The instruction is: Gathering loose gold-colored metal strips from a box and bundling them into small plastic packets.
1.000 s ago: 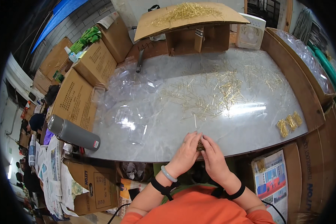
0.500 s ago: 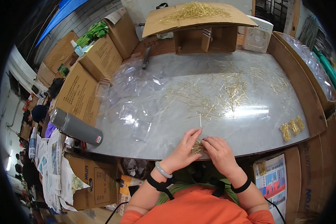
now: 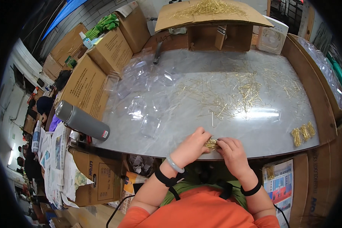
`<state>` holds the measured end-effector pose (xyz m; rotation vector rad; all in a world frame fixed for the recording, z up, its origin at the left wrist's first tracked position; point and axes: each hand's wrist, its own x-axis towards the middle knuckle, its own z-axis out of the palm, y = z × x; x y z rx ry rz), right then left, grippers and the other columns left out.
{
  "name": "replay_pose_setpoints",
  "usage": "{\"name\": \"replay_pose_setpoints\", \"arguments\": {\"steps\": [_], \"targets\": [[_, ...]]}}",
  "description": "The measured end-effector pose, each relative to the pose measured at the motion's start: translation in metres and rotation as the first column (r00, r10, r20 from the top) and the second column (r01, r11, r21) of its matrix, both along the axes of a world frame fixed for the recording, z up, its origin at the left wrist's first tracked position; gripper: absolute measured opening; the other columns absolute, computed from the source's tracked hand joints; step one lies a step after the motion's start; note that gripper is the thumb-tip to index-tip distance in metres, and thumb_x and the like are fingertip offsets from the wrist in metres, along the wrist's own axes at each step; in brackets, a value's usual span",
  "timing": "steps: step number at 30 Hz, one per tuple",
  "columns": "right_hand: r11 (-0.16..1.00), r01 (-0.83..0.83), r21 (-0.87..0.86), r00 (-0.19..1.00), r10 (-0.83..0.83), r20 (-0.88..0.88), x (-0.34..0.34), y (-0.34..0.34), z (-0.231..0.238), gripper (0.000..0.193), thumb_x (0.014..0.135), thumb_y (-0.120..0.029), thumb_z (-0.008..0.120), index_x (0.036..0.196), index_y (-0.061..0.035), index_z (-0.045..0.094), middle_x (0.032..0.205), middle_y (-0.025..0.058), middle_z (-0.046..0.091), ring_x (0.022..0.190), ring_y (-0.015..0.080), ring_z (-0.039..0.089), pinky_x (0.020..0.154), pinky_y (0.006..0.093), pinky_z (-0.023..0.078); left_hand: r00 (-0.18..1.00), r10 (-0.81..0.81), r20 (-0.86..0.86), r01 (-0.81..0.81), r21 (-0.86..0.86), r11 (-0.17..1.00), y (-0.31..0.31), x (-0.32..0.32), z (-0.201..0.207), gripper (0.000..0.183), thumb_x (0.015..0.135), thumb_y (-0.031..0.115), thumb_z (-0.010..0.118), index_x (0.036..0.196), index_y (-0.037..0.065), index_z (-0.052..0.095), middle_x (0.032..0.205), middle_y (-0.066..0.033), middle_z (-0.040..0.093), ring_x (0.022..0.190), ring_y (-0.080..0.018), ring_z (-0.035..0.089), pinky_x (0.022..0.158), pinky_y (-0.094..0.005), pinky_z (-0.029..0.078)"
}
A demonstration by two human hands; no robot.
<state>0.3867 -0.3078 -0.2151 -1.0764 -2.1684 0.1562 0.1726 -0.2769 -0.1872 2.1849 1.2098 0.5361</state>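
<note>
At the table's near edge I hold a small bundle of thin gold wire hooks (image 3: 210,143) between both hands. My left hand (image 3: 190,146) is wrapped round its left side, thumb below. The fingertips of my right hand (image 3: 231,151) pinch its right end. A lone wire (image 3: 212,118) lies just beyond my left fingers. Farther off, many loose gold wire hooks (image 3: 247,93) are scattered over the grey tabletop (image 3: 186,114). Three gathered bundles (image 3: 303,133) lie side by side near the right edge. Part of the bundle in my hands is hidden by my fingers.
Clear plastic boxes (image 3: 138,106) cover the table's left part, with a dark rod (image 3: 158,52) behind. A grey bottle (image 3: 81,121) lies tilted at the left edge, beside cartons (image 3: 85,85). A cardboard shelf (image 3: 220,21) heaped with wires and a white fan (image 3: 273,37) stand at the back.
My left fingers, spread before, have curled round the wire bundle. My right fingers have shifted to its right end. The whole view has swung slightly.
</note>
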Motion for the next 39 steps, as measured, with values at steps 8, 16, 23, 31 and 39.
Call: {"name": "replay_pose_setpoints", "arguments": {"steps": [8,16,23,31,39], "targets": [[0.999,0.022,0.029,0.999,-0.021,-0.035,0.007,0.001,0.001,0.031,0.081,-0.008,0.072,0.11,-0.0059,0.061,0.114,0.0073,0.065,0.101,0.0283,0.061,0.087,0.0407,0.048,0.99,0.061,0.129,-0.044,-0.134,0.99,-0.003,-0.005,0.0,0.047,0.075,0.0,0.077,0.119,0.001,0.059,0.108,-0.0155,0.054,0.093,-0.0343,0.061,0.083,-0.041,0.052],[0.999,0.024,0.042,1.0,-0.024,-0.017,0.004,0.001,-0.001,0.027,0.081,-0.008,0.073,0.106,-0.0075,0.063,0.112,0.0062,0.067,0.103,0.0279,0.061,0.089,0.0409,0.049,1.0,-0.005,0.006,0.005,0.002,1.0,0.012,0.004,0.0,0.043,0.078,0.003,0.076,0.119,0.002,0.063,0.107,-0.0145,0.057,0.09,-0.0304,0.063,0.082,-0.0386,0.053],[0.99,0.13,0.063,0.99,-0.126,-0.055,0.009,-0.004,0.0,0.024,0.081,-0.005,0.073,0.102,-0.0076,0.064,0.11,0.0066,0.068,0.103,0.0291,0.062,0.089,0.0419,0.049,0.948,0.304,0.092,-0.317,0.294,0.902,-0.009,-0.041,0.003,0.041,0.083,0.009,0.074,0.122,0.004,0.063,0.124,-0.0185,0.06,0.112,-0.038,0.058,0.097,-0.0436,0.048],[0.996,0.083,0.037,0.995,-0.081,-0.064,0.003,-0.001,0.001,0.025,0.081,-0.003,0.071,0.104,-0.0071,0.062,0.109,0.0071,0.066,0.104,0.0306,0.06,0.09,0.0434,0.047,0.742,0.654,-0.147,-0.544,0.439,0.715,-0.02,-0.131,-0.02,0.051,0.088,0.014,0.073,0.136,0.004,0.058,0.14,-0.0273,0.05,0.12,-0.046,0.053,0.103,-0.0485,0.044],[0.996,0.086,0.04,0.996,-0.085,-0.032,0.009,0.0,-0.004,0.037,0.081,-0.002,0.071,0.115,-0.0078,0.059,0.11,0.0082,0.065,0.104,0.0311,0.06,0.089,0.0432,0.046,0.551,0.586,0.594,-0.406,-0.422,0.81,-0.093,-0.075,0.013,0.053,0.101,0.014,0.06,0.151,0.003,0.043,0.142,-0.0203,0.051,0.117,-0.0305,0.063,0.098,-0.0406,0.051]]}}
